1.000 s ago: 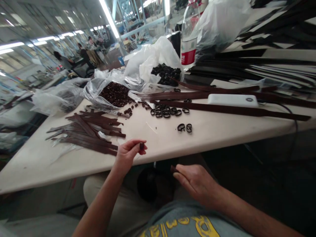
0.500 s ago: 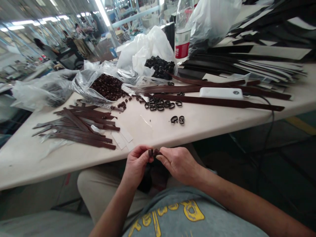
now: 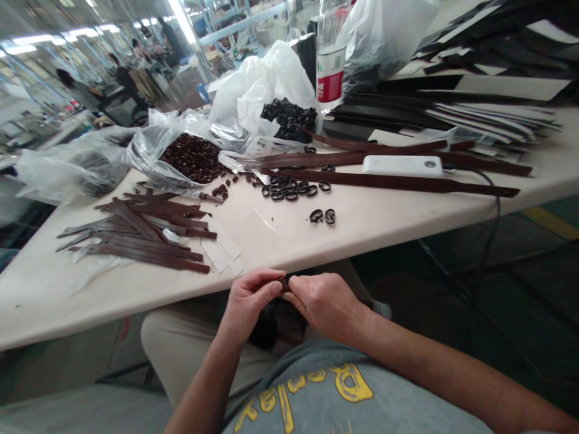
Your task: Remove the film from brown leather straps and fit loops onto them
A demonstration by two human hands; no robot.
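My left hand [image 3: 256, 295] is closed, thumb and forefinger pinching a small dark brown loop that is now mostly hidden by the fingers. Pressed close to it, my right hand [image 3: 328, 301] grips the end of a brown leather strap [image 3: 285, 283]. Only a short dark bit of the strap shows between the fingertips; how far the loop sits over it I cannot tell. Both hands are above my lap, just off the table's front edge. On the table nearby lie two black loops [image 3: 322, 217] and a cluster of several more black loops [image 3: 289, 189].
Brown straps [image 3: 154, 232] are piled at left beside white paper strips [image 3: 221, 250]. Bags of brown loops [image 3: 192, 158] and black loops [image 3: 289, 119] stand behind. A white power bank [image 3: 402, 166] with a cable rests on long brown straps [image 3: 398, 182]. A bottle [image 3: 330, 72] stands farther back.
My hands have come closer together, and the brown loop that showed at my left fingertips is now mostly covered. The view has shifted slightly; the things on the table lie as before.
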